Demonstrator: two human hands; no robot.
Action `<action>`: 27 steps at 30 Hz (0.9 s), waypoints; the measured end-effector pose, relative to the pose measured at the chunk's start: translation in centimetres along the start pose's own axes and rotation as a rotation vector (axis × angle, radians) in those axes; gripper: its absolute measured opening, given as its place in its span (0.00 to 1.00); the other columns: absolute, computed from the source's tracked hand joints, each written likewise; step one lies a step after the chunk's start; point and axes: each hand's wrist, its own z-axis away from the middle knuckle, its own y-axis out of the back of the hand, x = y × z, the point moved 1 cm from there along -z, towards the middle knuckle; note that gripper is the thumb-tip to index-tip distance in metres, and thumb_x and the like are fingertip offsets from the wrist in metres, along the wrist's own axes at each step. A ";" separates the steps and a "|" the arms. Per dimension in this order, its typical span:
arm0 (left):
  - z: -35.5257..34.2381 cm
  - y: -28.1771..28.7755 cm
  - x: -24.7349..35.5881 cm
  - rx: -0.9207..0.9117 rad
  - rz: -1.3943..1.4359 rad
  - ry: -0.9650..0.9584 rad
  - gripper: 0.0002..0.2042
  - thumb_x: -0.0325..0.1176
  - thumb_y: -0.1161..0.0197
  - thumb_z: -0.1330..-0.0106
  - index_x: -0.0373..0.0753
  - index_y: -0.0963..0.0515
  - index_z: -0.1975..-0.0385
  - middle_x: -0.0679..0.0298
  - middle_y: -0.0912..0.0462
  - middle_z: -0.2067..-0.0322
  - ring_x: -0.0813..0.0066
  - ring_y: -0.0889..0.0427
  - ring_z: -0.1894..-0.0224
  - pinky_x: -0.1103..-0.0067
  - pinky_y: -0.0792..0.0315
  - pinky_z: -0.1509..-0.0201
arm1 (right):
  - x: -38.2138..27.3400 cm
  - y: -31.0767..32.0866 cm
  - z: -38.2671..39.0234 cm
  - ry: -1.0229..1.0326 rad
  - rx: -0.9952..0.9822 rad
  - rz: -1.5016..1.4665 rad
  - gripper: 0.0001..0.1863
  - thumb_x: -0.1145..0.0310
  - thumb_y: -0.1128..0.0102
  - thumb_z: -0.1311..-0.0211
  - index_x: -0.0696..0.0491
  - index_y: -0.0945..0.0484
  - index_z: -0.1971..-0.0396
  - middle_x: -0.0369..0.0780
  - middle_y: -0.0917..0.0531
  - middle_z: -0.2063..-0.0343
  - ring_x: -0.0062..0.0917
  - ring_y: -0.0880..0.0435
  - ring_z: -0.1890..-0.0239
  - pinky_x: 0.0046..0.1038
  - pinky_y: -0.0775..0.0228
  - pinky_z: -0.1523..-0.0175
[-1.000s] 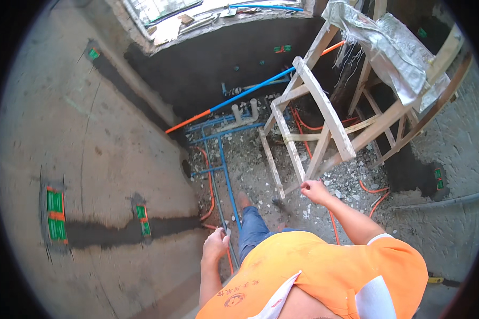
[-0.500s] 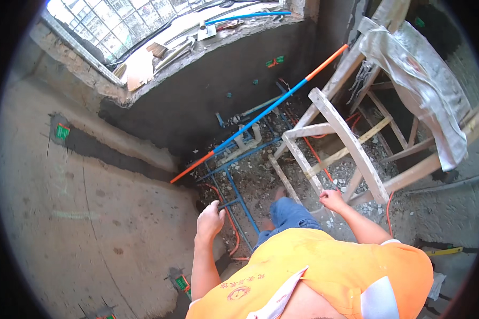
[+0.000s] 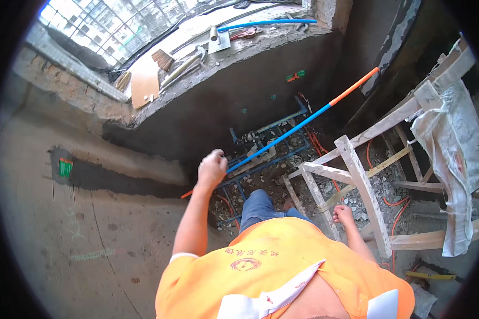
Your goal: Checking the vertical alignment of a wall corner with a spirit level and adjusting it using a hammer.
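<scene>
Blue pipe (image 3: 282,139): long one with orange ends, slanting over the rubble pit below the window ledge (image 3: 197,80)
left hand (image 3: 212,169): fingers wrapped tight round that pipe near its lower end
right hand (image 3: 344,215): down by the wooden sawhorse (image 3: 356,183), fingers curled, can't tell if it's actually gripping anything
floor pipes (image 3: 261,159): blue frame lying in the gravel under the long pipe

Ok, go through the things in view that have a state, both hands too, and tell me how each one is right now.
left hand: closed around the long pipe
long pipe: blue with orange ends, slanted, held near its lower end
right hand: resting on the wooden ladder frame
wooden ladder frame: standing tilted over the rubble
white sack: draped over the frame
</scene>
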 end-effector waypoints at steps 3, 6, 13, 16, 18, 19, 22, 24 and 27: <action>-9.2 1.2 -3.2 0.153 0.020 -0.020 0.11 0.34 0.41 0.41 0.37 0.21 0.62 0.51 0.17 0.69 0.53 0.17 0.63 0.67 0.24 0.58 | 0.2 0.4 0.8 -0.048 0.123 -0.200 0.11 0.71 0.45 0.42 0.55 0.26 0.59 0.36 0.20 0.76 0.18 0.22 0.82 0.22 0.27 0.80; -20.5 3.2 -7.9 0.269 -0.161 -0.100 0.12 0.35 0.42 0.40 0.38 0.20 0.60 0.48 0.19 0.60 0.56 0.19 0.56 0.69 0.26 0.51 | 1.3 -0.1 2.8 -0.123 0.301 -0.390 0.09 0.72 0.46 0.43 0.54 0.26 0.61 0.36 0.21 0.77 0.19 0.22 0.83 0.22 0.28 0.81; -42.9 8.1 -16.1 0.110 -0.253 0.021 0.23 0.43 0.51 0.34 0.32 0.28 0.46 0.46 0.24 0.49 0.52 0.26 0.45 0.66 0.33 0.42 | 5.9 -8.1 9.1 -0.359 0.629 -0.650 0.10 0.70 0.44 0.45 0.52 0.25 0.62 0.36 0.21 0.78 0.20 0.23 0.84 0.24 0.28 0.81; -49.3 9.9 -23.7 -0.010 -0.550 -0.024 0.23 0.41 0.45 0.39 0.33 0.28 0.47 0.46 0.23 0.51 0.51 0.24 0.48 0.65 0.32 0.44 | 5.2 -12.5 10.8 -0.444 0.513 -0.536 0.09 0.70 0.43 0.45 0.51 0.25 0.63 0.35 0.21 0.79 0.20 0.24 0.85 0.24 0.28 0.82; -51.5 7.2 -24.2 -0.147 -0.337 -0.129 0.18 0.38 0.44 0.44 0.30 0.24 0.59 0.45 0.20 0.63 0.50 0.21 0.59 0.66 0.29 0.54 | 6.5 -15.2 12.4 -0.456 0.551 -0.466 0.07 0.69 0.42 0.45 0.51 0.24 0.66 0.35 0.21 0.80 0.21 0.24 0.85 0.26 0.29 0.82; -52.2 6.5 -24.4 -0.250 -0.222 -0.127 0.17 0.37 0.43 0.47 0.29 0.23 0.64 0.45 0.19 0.68 0.52 0.20 0.65 0.66 0.29 0.58 | 6.8 -16.4 13.3 -0.446 0.568 -0.485 0.06 0.68 0.42 0.45 0.52 0.23 0.68 0.35 0.21 0.80 0.21 0.24 0.85 0.27 0.29 0.82; -52.9 6.0 -25.1 -0.263 -0.221 -0.126 0.19 0.39 0.41 0.51 0.25 0.23 0.68 0.51 0.20 0.75 0.64 0.25 0.73 0.67 0.30 0.65 | 8.1 -19.5 14.7 -0.408 0.587 -0.544 0.07 0.69 0.42 0.46 0.52 0.23 0.67 0.34 0.22 0.80 0.19 0.24 0.84 0.25 0.29 0.80; -53.4 8.4 -26.9 -0.191 -0.299 -0.192 0.23 0.44 0.37 0.50 0.27 0.23 0.65 0.46 0.18 0.70 0.52 0.19 0.65 0.64 0.28 0.60 | 7.4 -21.2 15.5 -0.437 0.597 -0.535 0.07 0.69 0.42 0.47 0.52 0.23 0.67 0.34 0.22 0.81 0.20 0.24 0.84 0.25 0.29 0.81; -48.4 10.5 -15.7 -0.124 -0.672 -0.188 0.22 0.46 0.39 0.47 0.30 0.23 0.62 0.42 0.19 0.65 0.47 0.20 0.59 0.60 0.26 0.57 | 6.3 -22.3 17.1 -0.477 0.601 -0.504 0.08 0.69 0.42 0.48 0.53 0.23 0.67 0.35 0.22 0.82 0.20 0.23 0.84 0.25 0.29 0.81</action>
